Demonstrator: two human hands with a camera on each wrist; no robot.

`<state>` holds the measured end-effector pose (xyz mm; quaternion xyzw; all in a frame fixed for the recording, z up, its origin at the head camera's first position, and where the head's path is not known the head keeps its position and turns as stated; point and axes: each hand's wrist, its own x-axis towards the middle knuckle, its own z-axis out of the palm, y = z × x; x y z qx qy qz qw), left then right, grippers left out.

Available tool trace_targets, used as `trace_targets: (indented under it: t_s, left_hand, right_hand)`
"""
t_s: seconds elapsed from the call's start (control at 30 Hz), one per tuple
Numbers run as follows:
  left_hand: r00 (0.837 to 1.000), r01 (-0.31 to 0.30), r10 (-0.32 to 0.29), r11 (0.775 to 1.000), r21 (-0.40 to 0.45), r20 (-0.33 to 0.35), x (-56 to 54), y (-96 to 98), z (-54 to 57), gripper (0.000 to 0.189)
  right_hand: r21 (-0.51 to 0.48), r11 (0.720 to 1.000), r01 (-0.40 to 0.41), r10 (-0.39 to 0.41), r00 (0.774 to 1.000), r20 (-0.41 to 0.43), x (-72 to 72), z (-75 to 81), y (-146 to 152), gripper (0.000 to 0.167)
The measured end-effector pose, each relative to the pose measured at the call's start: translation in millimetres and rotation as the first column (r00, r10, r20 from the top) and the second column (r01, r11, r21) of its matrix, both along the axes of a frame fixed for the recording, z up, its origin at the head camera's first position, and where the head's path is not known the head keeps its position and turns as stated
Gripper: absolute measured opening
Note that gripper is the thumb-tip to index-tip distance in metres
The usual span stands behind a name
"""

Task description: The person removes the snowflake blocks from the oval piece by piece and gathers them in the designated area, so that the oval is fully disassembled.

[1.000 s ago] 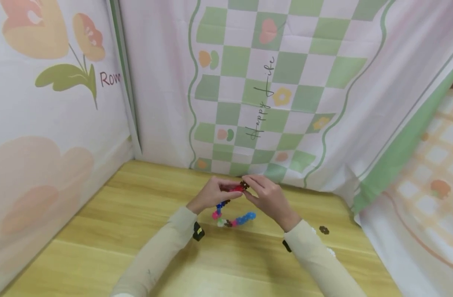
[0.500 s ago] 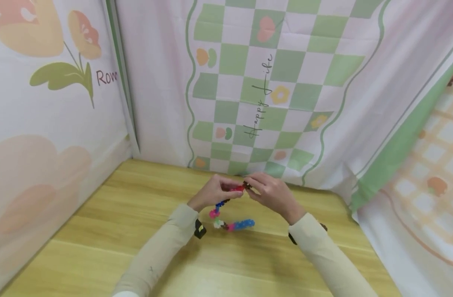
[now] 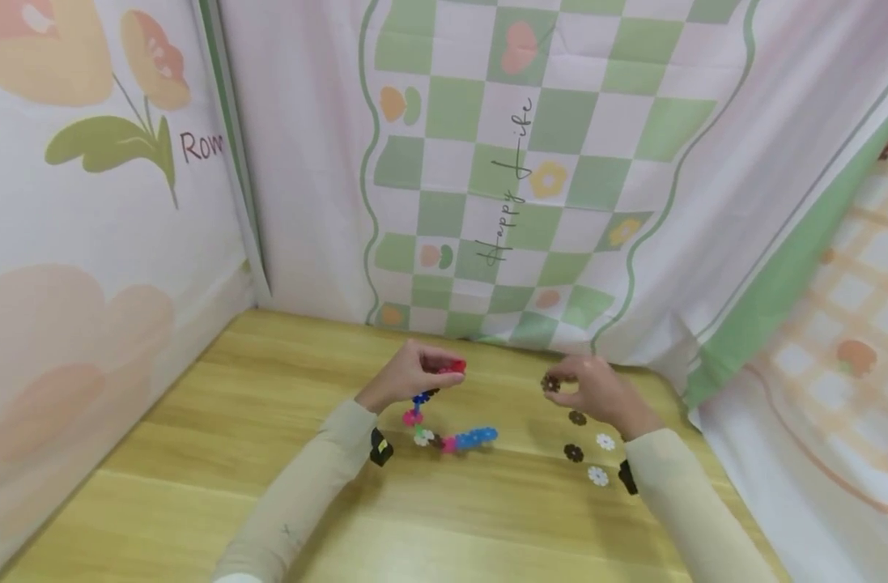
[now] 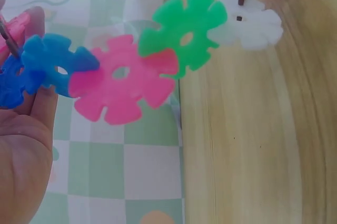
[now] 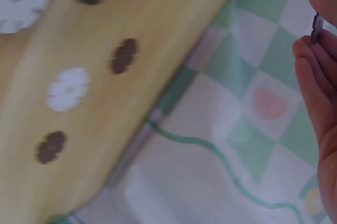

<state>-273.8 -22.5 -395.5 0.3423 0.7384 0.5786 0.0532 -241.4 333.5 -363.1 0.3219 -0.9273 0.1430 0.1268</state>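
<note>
My left hand [image 3: 405,376] grips the red-pink end of a chain of notched, flower-shaped plastic discs [image 3: 476,439]. From there the chain bends down and then right, its light-blue end low over the table. In the left wrist view, blue discs [image 4: 58,58], a pink disc [image 4: 124,79], a green disc [image 4: 197,23] and a white disc [image 4: 263,29] are slotted edge to edge. Well to the right, my right hand [image 3: 596,397] pinches a single brown flower-shaped disc [image 3: 550,384] between thumb and fingers. The right wrist view shows that disc edge-on.
Loose brown discs [image 3: 573,453] and white discs [image 3: 597,476] lie on the wooden table [image 3: 196,453] below the right hand. A green-and-white checked curtain [image 3: 516,235] hangs along the back edge, and a flower-print cloth [image 3: 72,324] stands at the left.
The right hand has moved right, away from the chain's red end, with the brown disc in its fingers. The left hand keeps holding the chain. Loose discs the right arm covered now show.
</note>
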Motion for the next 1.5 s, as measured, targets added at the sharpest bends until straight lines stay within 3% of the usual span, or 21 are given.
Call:
trace_targets:
  t_s: [0.13, 0.3, 0.67, 0.83, 0.93, 1.1, 1.27, 1.5]
  left_hand:
    - [1.0, 0.009, -0.009, 1.0, -0.005, 0.004, 0.0, -0.6, -0.2, 0.029]
    - [1.0, 0.019, -0.019, 1.0, -0.004, 0.021, 1.4, -1.2, 0.0, 0.031]
    - [1.0, 0.014, -0.014, 1.0, -0.012, 0.01, -0.1, -2.5, -2.7, 0.033]
    - [1.0, 0.014, -0.015, 1.0, -0.028, -0.02, -2.0, -3.3, -0.8, 0.037]
    - [1.0, 0.014, -0.015, 0.999, -0.038, -0.024, -1.8, -4.5, 1.2, 0.039]
    - [0.999, 0.028, -0.029, 0.999, -0.04, -0.044, 0.2, -5.6, 4.1, 0.041]
    - [0.996, 0.028, -0.031, 0.999, -0.038, -0.078, 2.6, -4.0, 7.0, 0.04]
    - [0.991, 0.086, -0.088, 0.996, -0.023, -0.098, 4.1, -1.3, 7.6, 0.039]
  right_hand:
    - [0.035, 0.997, 0.072, -0.077, 0.985, 0.155, 1.9, -26.3, 16, 0.015]
    - [0.035, 0.998, 0.059, -0.065, 0.972, 0.224, 1.1, -50.6, 25, 0.02]
    - [0.024, 0.995, 0.092, -0.094, 0.926, 0.366, 0.6, -66.9, 28, 0.027]
    - [0.01, 0.993, 0.118, -0.116, 0.949, 0.294, -1.7, -53.6, 22, 0.042]
    - [-0.051, 0.994, 0.099, -0.084, 0.968, 0.238, -2.4, -33.6, 8, 0.045]
    - [-0.191, 0.981, 0.016, 0.024, 0.979, 0.203, 2.8, 6.1, -34, 0.044]
    - [-0.28, 0.956, -0.089, 0.153, 0.965, 0.214, 6.8, 29.0, -80, 0.042]
    - [-0.344, 0.926, -0.157, 0.262, 0.922, 0.284, 1.7, 24.1, -111, 0.029]
